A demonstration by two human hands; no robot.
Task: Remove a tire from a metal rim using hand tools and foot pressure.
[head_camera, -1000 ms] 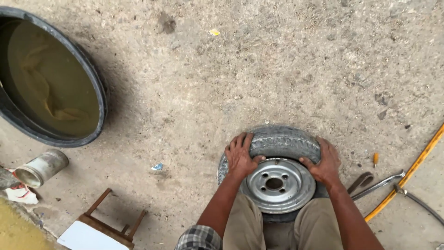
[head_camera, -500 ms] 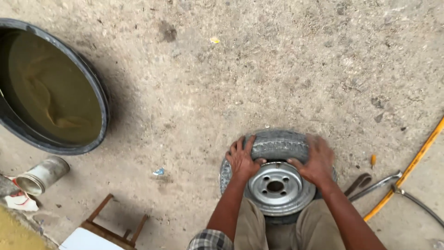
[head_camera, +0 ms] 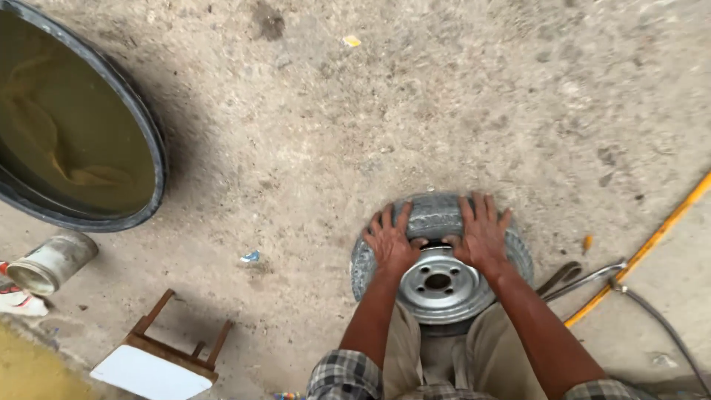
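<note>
Two hands [head_camera: 437,238] — one tyre [head_camera: 433,215]

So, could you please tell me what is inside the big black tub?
The tub holds murky yellow-green water, with a paler shape showing below the surface. The cloudy water hides the bottom, and the frame cuts off the tub's left part.

The floor [head_camera: 415,111] is rough, sandy-grey concrete, pitted and stained, lit by flat daylight with soft shadows. At its left edge stands a big black tub [head_camera: 152,159] of murky greenish water (its shadow falls to the right). Near the bottom-left corner lie a dented can [head_camera: 52,263] and a small rusty-legged stool [head_camera: 159,359]. A yellow hose [head_camera: 652,248] crosses the right edge.
</note>
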